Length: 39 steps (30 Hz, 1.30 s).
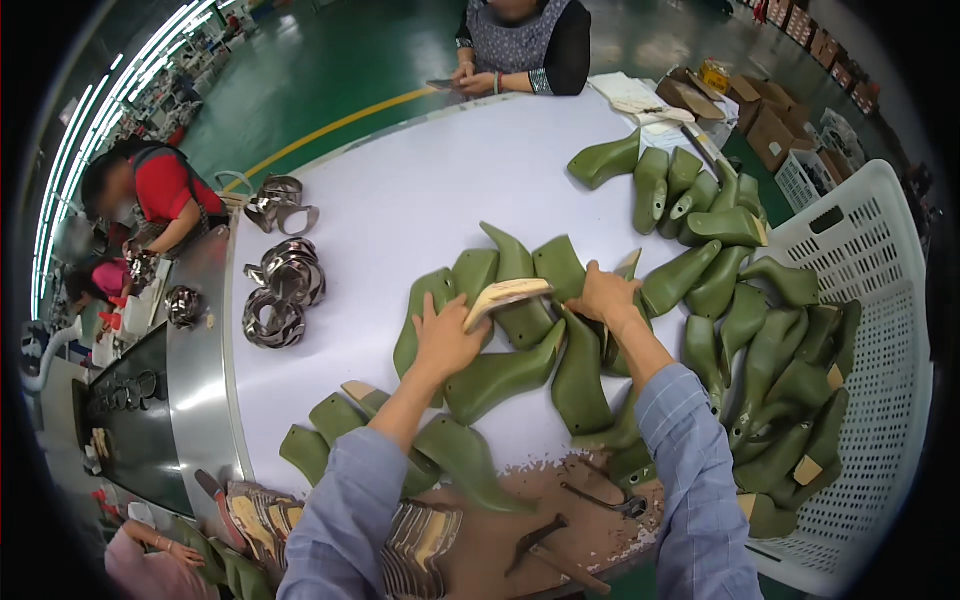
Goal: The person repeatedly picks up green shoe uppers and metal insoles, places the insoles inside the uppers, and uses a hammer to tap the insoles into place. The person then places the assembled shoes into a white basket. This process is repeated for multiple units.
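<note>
Olive-green shoe last [520, 300]: smooth moulded plastic, lying sole-up on the white table [400, 190] among similar lasts. A pale tan insole board [505, 294] lies lengthwise along its bottom face, toe end pointing right, heel end under the left hand [447, 338]

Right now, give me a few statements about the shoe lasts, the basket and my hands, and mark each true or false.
1. The left hand holds a tan insole. True.
2. The shoe lasts on the white table are red. False: they are green.
3. A white perforated basket stands at the right, with lasts in it. True.
4. The right hand is raised clear of everything. False: it rests on the lasts.
5. Shiny metal pieces lie at the table's left side. True.
</note>
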Available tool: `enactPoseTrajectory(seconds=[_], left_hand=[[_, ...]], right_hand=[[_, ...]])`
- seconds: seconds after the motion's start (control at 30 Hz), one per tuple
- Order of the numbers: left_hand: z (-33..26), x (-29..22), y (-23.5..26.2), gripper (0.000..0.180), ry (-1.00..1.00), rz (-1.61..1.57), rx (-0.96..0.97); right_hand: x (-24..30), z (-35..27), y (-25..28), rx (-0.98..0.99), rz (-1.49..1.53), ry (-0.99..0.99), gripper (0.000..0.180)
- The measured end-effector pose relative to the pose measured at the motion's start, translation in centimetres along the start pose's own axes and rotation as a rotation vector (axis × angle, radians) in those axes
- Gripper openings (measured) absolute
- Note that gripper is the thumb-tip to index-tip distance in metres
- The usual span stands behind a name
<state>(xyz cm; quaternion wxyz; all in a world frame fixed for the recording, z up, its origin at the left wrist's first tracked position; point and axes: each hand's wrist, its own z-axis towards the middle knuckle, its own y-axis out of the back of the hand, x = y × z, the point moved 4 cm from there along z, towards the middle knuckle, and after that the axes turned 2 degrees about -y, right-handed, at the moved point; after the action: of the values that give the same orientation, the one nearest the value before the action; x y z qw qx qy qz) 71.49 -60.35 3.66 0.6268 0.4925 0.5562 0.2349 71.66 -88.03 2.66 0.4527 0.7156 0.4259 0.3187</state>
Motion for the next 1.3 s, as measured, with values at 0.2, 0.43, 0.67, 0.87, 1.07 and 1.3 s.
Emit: enactPoseTrajectory(seconds=[0.2, 0.43, 0.67, 0.87, 1.07, 1.3], left_hand=[[-16.1, -1.0, 8.4, 0.044, 0.103, -1.067, -0.323], [-31.7, 1.5, 4.4, 0.049, 0.384, -1.331, -0.373], [-38.2, 5.7, -0.3, 0.071, 0.341, -1.608, 0.053], [-48.9, 2.4, -6.4, 0.072, 0.207, -1.993, 0.321], [-60.3, 5.1, -11.1, 0.080, 0.147, -2.261, 0.161], [-71.7, 3.0, -10.5, 0.096, -0.014, -2.621, -0.160]], right_hand=[[-1.8, -4.2, -2.1, 0.000, -0.011, 0.101, 0.077], [-3.3, -12.3, 0.8, -0.332, 0.527, 0.264, 0.069], [2.4, -36.7, 4.6, 0.461, 0.478, 1.117, 0.070], [13.8, -50.2, -8.7, 0.855, -0.152, 1.503, 0.062], [15.6, -57.6, -15.7, 0.712, -0.125, 1.431, 0.073], [5.6, -67.0, -27.3, -0.279, 0.802, 1.004, 0.085]])
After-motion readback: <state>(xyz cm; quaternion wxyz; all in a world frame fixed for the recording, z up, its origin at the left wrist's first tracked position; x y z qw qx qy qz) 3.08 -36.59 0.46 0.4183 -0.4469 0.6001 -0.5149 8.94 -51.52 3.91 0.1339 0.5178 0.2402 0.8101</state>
